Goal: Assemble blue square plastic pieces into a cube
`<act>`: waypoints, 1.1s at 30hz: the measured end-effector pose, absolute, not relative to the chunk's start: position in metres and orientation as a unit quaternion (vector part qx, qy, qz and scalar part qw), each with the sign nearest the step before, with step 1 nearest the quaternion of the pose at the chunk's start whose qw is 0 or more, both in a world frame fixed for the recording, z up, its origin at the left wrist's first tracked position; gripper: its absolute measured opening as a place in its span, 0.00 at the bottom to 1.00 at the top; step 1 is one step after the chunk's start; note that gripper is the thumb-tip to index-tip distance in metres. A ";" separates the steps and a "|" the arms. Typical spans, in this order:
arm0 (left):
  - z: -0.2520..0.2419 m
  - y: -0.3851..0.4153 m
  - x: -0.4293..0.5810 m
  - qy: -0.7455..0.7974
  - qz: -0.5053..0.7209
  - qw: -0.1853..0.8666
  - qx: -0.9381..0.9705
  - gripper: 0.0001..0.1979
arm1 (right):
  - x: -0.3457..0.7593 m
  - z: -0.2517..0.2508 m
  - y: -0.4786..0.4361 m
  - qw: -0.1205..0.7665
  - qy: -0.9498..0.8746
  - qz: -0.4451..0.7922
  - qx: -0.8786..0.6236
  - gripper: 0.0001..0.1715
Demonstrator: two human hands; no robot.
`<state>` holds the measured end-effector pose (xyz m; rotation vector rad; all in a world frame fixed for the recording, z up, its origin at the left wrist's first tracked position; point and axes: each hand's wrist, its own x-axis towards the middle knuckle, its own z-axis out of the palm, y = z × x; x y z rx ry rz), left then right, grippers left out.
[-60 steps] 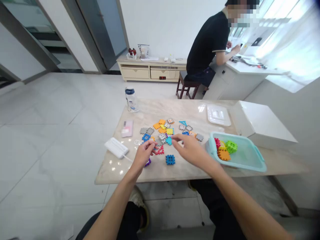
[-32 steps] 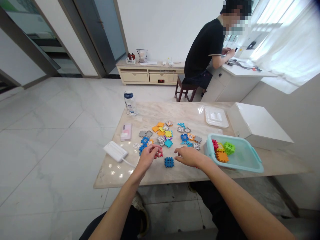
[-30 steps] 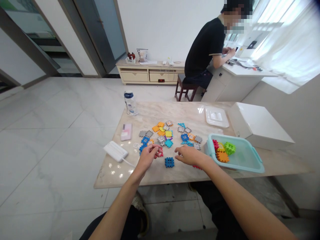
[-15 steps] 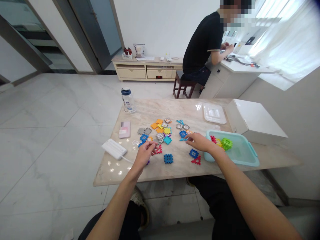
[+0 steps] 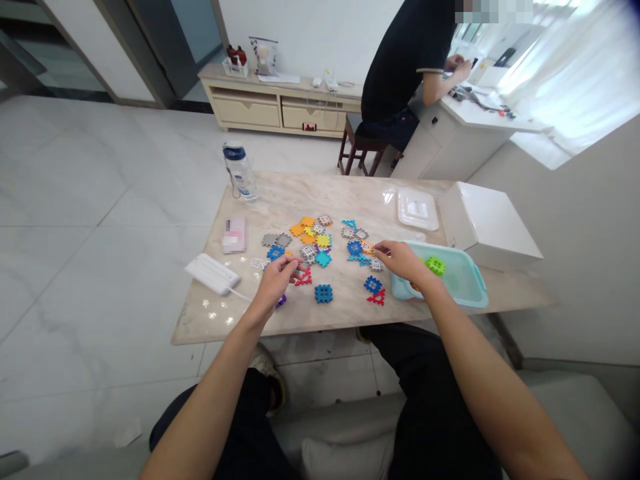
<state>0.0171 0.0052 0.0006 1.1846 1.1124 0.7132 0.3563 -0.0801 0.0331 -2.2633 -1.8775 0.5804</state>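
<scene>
Flat interlocking waffle tiles (image 5: 310, 243) in orange, yellow, grey, white, blue and teal lie scattered on a marble table top (image 5: 345, 193). My left hand (image 5: 274, 280) hangs over the table's front half, its fingertips drawn together beside a red tile (image 5: 303, 277). I cannot tell whether it holds a small piece. A purple piece (image 5: 281, 301) lies partly hidden below that hand. My right hand (image 5: 400, 260) reaches left from the tray, its fingers at a blue tile (image 5: 355, 249) and an orange tile (image 5: 367, 247).
A blue tile (image 5: 323, 293) lies between my hands. A teal tray (image 5: 440, 277) holds a green block (image 5: 435, 266). Nearby are a white box (image 5: 487, 217), white lid (image 5: 418, 209), white power bank (image 5: 213, 274), pink card (image 5: 235, 235), water bottle (image 5: 241, 172), and a co-worker (image 5: 405, 73) seated at a desk.
My right hand has moved back over the tiles near the tray, leaving a blue tile and a red tile lying in front of the tray. The whole view has shifted as my head tilted down.
</scene>
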 end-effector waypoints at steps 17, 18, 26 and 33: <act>0.006 0.028 -0.039 0.537 0.410 0.579 0.457 0.17 | 0.277 0.015 -0.063 -0.107 -0.698 0.200 -0.680 0.28; 0.004 0.028 -0.041 0.541 0.408 0.566 0.471 0.17 | 0.277 0.017 -0.062 -0.107 -0.693 0.201 -0.684 0.28; -0.014 0.014 -0.043 0.572 0.216 0.256 0.749 0.14 | 0.254 0.046 -0.076 -0.067 -0.708 0.188 -0.677 0.27; -0.024 0.023 -0.043 0.544 0.050 0.147 0.825 0.21 | 0.247 0.066 -0.090 -0.055 -0.724 0.157 -0.669 0.25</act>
